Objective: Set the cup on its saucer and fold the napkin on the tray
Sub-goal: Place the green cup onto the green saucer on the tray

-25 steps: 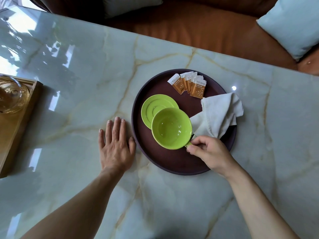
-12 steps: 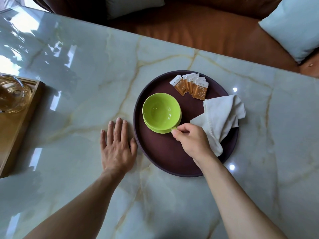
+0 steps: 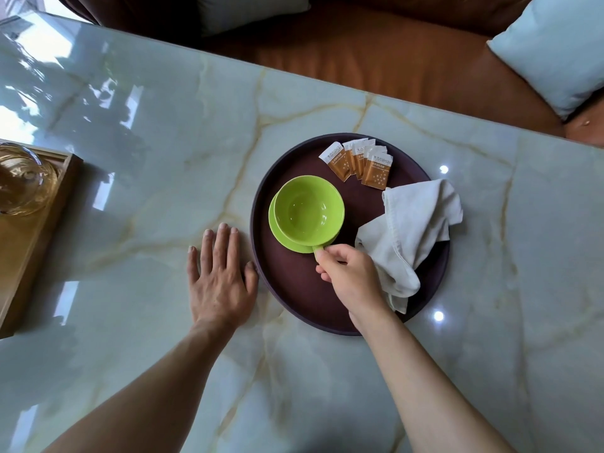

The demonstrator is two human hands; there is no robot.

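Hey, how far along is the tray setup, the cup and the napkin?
Done, by the look of it: the lime green cup sits on its matching green saucer on the round dark brown tray. In hand: the right hand pinches the cup's handle; the left hand lies flat on the marble table. Left: the crumpled white cloth napkin is not yet folded.

surface (image 3: 163, 132): polished veined stone, glossy, mirroring window light
tray (image 3: 294, 299): smooth matt dark brown, looking like plastic
cup (image 3: 307, 209): glazed green ceramic, shining
saucer (image 3: 284, 240): same glossy green glaze
napkin (image 3: 415, 223): soft off-white cloth, creasing
sachets (image 3: 359, 163): printed paper
box (image 3: 29, 250): plain matt wood
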